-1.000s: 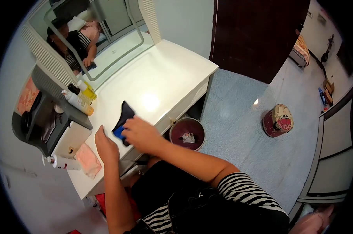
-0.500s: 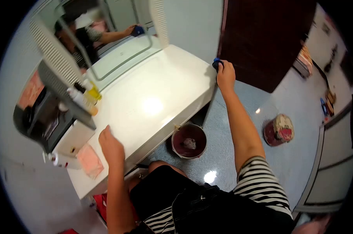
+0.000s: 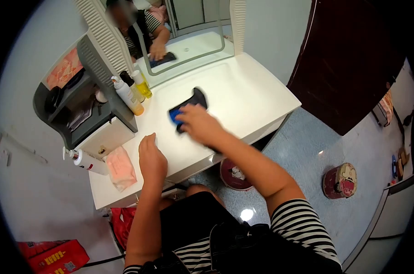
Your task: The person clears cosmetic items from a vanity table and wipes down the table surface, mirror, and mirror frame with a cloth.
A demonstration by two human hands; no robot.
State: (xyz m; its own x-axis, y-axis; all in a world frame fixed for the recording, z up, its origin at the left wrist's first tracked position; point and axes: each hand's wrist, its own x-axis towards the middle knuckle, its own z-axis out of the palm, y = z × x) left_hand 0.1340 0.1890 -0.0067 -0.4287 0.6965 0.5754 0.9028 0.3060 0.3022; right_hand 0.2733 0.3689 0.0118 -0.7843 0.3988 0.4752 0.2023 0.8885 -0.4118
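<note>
Near the middle of the frame, the right hand (image 3: 200, 122) rests over a dark cloth (image 3: 198, 97) on the white table (image 3: 257, 93), its fingers curled over the blue part, though whether they pinch it I cannot tell. Left of centre, the left hand (image 3: 152, 156) is at the table's front edge, fingers extended side by side, near a pink packet (image 3: 121, 168).

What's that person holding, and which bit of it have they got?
The right hand holds a dark cloth by its blue part, under the fingers. I can't see anything held in the left hand.
</note>
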